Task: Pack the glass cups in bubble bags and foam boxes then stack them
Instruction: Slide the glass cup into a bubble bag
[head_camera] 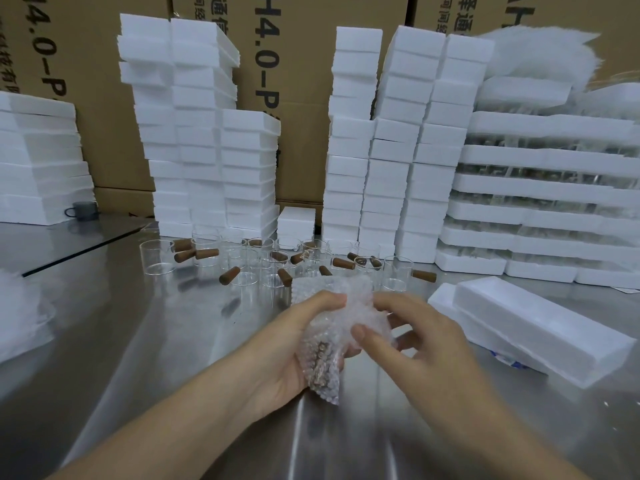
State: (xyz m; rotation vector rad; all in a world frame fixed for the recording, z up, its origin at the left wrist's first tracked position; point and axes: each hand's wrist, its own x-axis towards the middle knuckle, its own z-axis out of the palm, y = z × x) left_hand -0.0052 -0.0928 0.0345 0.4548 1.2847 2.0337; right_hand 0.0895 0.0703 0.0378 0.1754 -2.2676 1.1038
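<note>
My left hand [298, 336] grips a bubble bag [329, 327] just above the steel table; a cup's brown wooden handle shows through its lower part. My right hand [408, 336] pinches the crumpled upper part of the same bag with thumb and fingers. Beyond the hands stand several clear glass cups [242, 261] with brown wooden handles, in loose rows. An open white foam box [540, 323] lies to the right, its two halves overlapping.
Tall stacks of white foam boxes [207, 133] [391, 133] line the back, with foam trays [547, 188] at right and cardboard cartons behind. A grey cup [83, 210] sits far left. A heap of bubble bags [20, 317] lies at the left edge.
</note>
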